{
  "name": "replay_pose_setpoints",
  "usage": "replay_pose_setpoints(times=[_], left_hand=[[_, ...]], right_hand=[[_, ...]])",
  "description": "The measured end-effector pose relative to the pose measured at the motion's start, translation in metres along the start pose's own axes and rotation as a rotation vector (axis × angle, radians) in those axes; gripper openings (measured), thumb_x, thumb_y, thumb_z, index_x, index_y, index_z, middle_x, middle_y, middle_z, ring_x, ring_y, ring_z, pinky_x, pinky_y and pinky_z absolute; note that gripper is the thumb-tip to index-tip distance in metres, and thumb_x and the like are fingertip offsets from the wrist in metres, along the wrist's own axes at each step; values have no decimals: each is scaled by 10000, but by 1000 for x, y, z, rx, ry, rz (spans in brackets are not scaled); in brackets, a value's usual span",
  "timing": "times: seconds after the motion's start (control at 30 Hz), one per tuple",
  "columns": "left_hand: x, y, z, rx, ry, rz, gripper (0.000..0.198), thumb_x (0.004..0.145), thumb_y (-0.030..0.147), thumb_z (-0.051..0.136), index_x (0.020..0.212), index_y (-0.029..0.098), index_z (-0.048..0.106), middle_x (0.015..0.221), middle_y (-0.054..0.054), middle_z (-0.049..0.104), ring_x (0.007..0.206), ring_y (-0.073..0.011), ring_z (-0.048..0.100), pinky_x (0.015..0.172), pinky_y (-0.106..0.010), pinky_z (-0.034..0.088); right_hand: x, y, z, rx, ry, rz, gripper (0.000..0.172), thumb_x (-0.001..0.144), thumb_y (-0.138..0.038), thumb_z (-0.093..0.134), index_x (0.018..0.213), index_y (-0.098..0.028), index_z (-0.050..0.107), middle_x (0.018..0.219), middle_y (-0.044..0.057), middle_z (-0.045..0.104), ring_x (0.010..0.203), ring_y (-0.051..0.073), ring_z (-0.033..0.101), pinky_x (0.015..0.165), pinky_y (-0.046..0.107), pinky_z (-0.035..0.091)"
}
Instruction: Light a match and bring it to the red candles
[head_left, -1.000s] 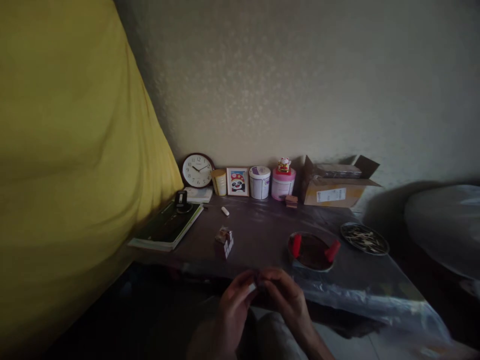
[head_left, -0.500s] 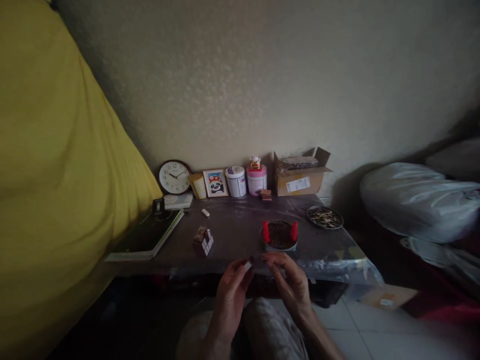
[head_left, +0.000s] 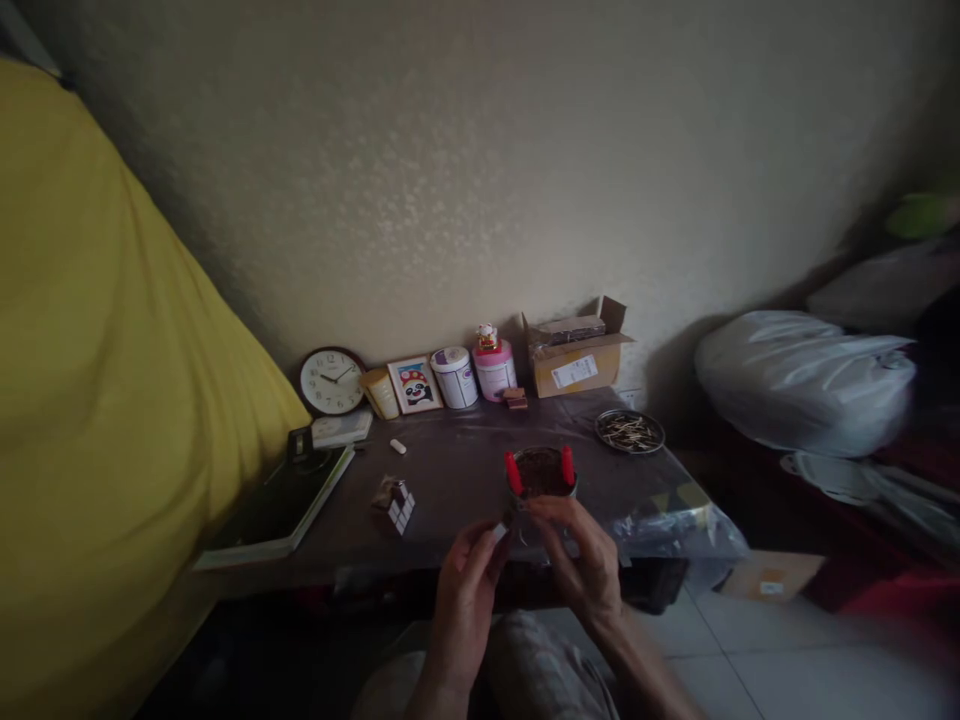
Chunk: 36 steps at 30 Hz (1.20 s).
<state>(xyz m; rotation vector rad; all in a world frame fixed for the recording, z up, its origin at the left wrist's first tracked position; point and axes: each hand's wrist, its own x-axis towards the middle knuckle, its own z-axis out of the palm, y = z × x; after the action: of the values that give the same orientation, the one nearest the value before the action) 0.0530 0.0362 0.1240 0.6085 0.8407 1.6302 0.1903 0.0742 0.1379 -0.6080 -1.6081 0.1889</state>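
Observation:
My left hand [head_left: 466, 580] grips a small matchbox [head_left: 500, 531] with a pale face, held up between thumb and fingers at the table's front edge. Just to its right, the fingers of my right hand [head_left: 577, 550] are pinched together; what is in them is too small and dark to make out. A faint pale wisp shows between the two hands. Behind my right hand stands a round bowl [head_left: 541, 470] of dark soil, its front partly covered by my fingers. One red candle [head_left: 513, 472] stands at its left side, another red candle [head_left: 568, 466] at its right.
A plate of matchsticks [head_left: 630, 432] lies to the right. Left are a small stack of white-faced boxes [head_left: 400, 510], a white stick-like piece [head_left: 397, 446] and a green book [head_left: 281, 505]. A clock [head_left: 331, 381], tins [head_left: 454, 378] and an open carton [head_left: 577, 365] line the wall.
The view has turned and tilted slightly, so the table things sit further left. My right hand now overlaps the bowl's front edge. Both hands keep their grips.

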Motion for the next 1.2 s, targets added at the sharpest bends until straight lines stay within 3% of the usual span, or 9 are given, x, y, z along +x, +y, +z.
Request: replay_pose_setpoints(times=[0.13, 0.27, 0.37, 0.43, 0.57, 0.67, 0.77, 0.97, 1.2], left_hand=[[1, -1, 5, 31, 16, 6, 232, 705, 321, 781, 886, 181, 736, 882, -32, 739, 881, -158, 653, 857, -284, 495], [-1, -1, 10, 39, 10, 21, 232, 702, 332, 783, 878, 188, 732, 894, -36, 741, 896, -162, 655, 871, -289, 490], [-2, -1, 10, 59, 12, -1, 242, 723, 348, 766, 896, 183, 729, 907, -52, 747, 925, -177, 663, 882, -292, 488], [-3, -3, 8, 72, 32, -20, 233, 727, 346, 764, 882, 176, 728, 889, -54, 744, 902, -176, 669, 847, -280, 496], [-2, -8, 6, 49, 67, -21, 196, 731, 321, 763, 867, 185, 725, 879, -38, 726, 873, -162, 660, 826, -273, 504], [-3, -9, 7, 37, 40, 3, 197, 728, 315, 761, 880, 192, 733, 916, -51, 723, 902, -174, 645, 865, -298, 504], [-3, -9, 5, 41, 38, 12, 205, 717, 322, 769, 869, 188, 740, 921, -64, 727, 900, -186, 645, 862, -312, 510], [-2, -6, -4, 58, 87, -23, 220, 713, 325, 780, 867, 173, 743, 878, -39, 728, 877, -148, 647, 842, -249, 503], [-4, -7, -8, 43, 12, -30, 229, 754, 296, 744, 951, 178, 732, 1009, -56, 728, 1004, -168, 627, 942, -276, 477]], right_hand=[[8, -15, -16, 35, 60, -74, 257, 854, -21, 564, 1021, -209, 619, 931, 60, 720, 892, 167, 682, 785, 297, 552], [-4, 14, -9, -76, -103, -182, 211, 874, -90, 552, 1031, -205, 634, 942, 69, 731, 869, 181, 693, 763, 315, 559], [-13, 52, -5, -273, 21, 1, 133, 916, -188, 526, 935, -201, 657, 852, 52, 734, 769, 173, 705, 711, 290, 570], [-13, 63, -9, -285, 118, 135, 124, 922, -249, 543, 922, -201, 657, 838, 42, 734, 754, 173, 711, 702, 279, 576], [-10, 40, -20, -178, 121, 131, 76, 913, -219, 573, 936, -208, 644, 886, 41, 733, 819, 163, 711, 750, 259, 572], [-15, 24, -15, -104, -23, 7, 128, 904, -138, 557, 978, -210, 633, 930, 53, 728, 870, 159, 698, 779, 262, 561], [-24, 34, -1, -141, -124, -67, 139, 910, -144, 533, 967, -206, 644, 903, 55, 728, 829, 166, 701, 748, 275, 564], [-29, 58, 5, -179, 59, 197, 95, 909, -234, 572, 910, -200, 662, 860, 43, 736, 791, 168, 716, 729, 266, 571], [-17, 23, 3, -35, 55, 213, 78, 893, -197, 588, 874, -204, 664, 848, 38, 739, 798, 163, 715, 736, 255, 576]])
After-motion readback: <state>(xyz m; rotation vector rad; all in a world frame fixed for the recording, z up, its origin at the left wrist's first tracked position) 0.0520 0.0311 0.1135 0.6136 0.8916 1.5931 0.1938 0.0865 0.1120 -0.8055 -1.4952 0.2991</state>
